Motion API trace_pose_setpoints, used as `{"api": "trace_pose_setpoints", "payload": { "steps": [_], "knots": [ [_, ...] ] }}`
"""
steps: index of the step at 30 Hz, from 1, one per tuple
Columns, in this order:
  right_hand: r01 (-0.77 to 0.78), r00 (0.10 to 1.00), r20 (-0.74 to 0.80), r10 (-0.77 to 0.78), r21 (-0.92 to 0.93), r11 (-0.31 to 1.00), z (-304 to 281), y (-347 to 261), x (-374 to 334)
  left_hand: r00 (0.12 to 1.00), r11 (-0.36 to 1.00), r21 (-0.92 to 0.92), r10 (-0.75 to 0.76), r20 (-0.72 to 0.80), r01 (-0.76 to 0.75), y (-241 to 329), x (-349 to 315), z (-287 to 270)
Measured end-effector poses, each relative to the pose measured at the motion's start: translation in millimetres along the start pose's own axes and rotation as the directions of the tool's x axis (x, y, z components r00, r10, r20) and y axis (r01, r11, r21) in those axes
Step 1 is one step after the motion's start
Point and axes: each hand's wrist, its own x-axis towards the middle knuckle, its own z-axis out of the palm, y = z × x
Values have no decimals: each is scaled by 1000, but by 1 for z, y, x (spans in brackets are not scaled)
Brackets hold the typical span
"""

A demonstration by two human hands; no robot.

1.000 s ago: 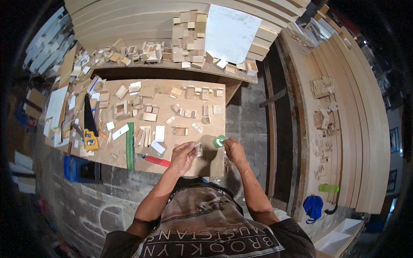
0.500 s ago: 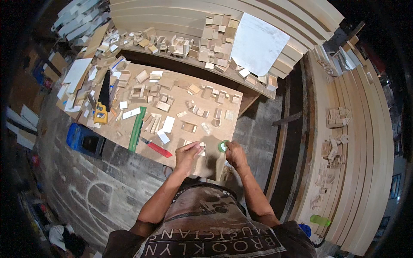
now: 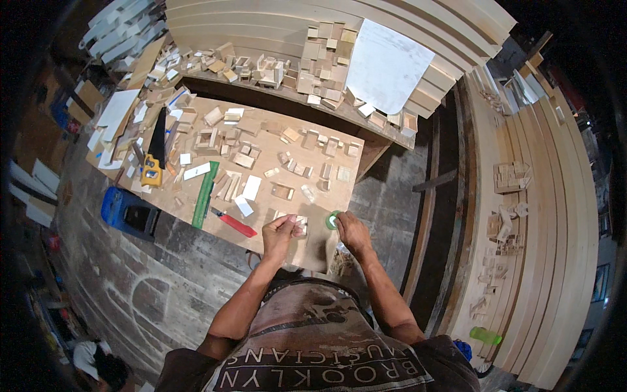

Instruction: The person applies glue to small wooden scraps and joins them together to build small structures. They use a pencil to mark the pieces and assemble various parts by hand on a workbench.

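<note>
Nearest the camera, two bare forearms rise from the lower edge toward the near edge of the worktop (image 3: 307, 251), a plywood sheet. The left hand (image 3: 279, 232) pinches a small pale wood block (image 3: 299, 225) between fingers and thumb, holding it just above the sheet's near edge. The right hand (image 3: 353, 232) is curled around a small green roll (image 3: 334, 220), likely tape, right beside the block; the two hands are close together but not touching.

Left of the hands lie a red pen-like tool (image 3: 234, 224) and a long green ruler (image 3: 205, 194), set at an angle. Farther out, many small wood offcuts (image 3: 294, 166) are scattered across the sheet, and a handsaw with a yellow handle (image 3: 154, 157) lies near the left end. A blue case (image 3: 127, 210) sits on the floor below that end.

Beyond, a shelf carries more blocks and a white sheet of paper (image 3: 385, 65) leaning on stacked long boards (image 3: 274, 19).
</note>
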Motion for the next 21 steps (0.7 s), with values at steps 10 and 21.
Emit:
{"api": "trace_pose_setpoints", "payload": {
  "steps": [10, 21],
  "knots": [
    [-72, 993, -83, 78, 82, 994, -22, -9, -8, 999, 998, -41, 48, -20, -49, 1, -6, 0],
    [-46, 961, -66, 269, 920, 388, -46, -55, -35, 974, 930, -345, -52, 221, 128, 6, -5, 3]
  ]
}}
